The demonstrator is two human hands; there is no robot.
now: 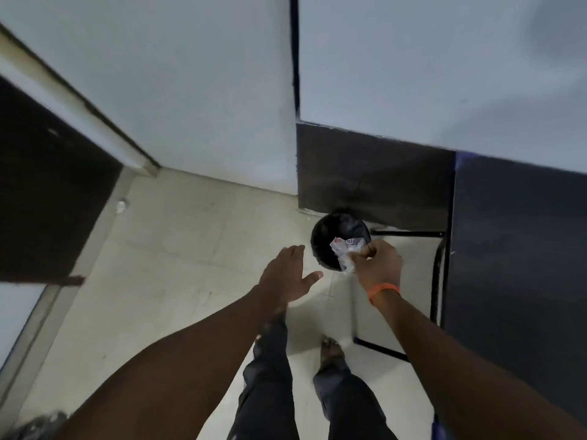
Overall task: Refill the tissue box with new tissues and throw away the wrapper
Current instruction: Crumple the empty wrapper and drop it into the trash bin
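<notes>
Head view, looking straight down at a pale tiled floor [178, 265]. Right hand [378, 265], centre-right of frame, pinches a crumpled clear plastic wrapper [346, 250] between thumb and fingers. The wrapper has a few red marks on it and sits directly over the open mouth of a small round black bin [327, 236], which has a black liner. Whether the wrapper touches the bin rim: cannot tell. An orange band [382, 290] is on the right wrist.

Left hand [286, 277], just left of the bin at frame centre, is empty, fingers spread and palm down, hovering above the floor, not touching bin or wrapper.

The bin stands on the floor against a dark panel [371, 176], next to the thin black frame [438, 274] of a dark table [514, 265] on the right side of the frame. Pale wall [190, 90] fills the upper half. Dark door [41, 201] at left. Person's dark trousers [270, 392] and bare feet show at bottom centre. The tissue box is out of view. Image is a bit motion-blurred.
</notes>
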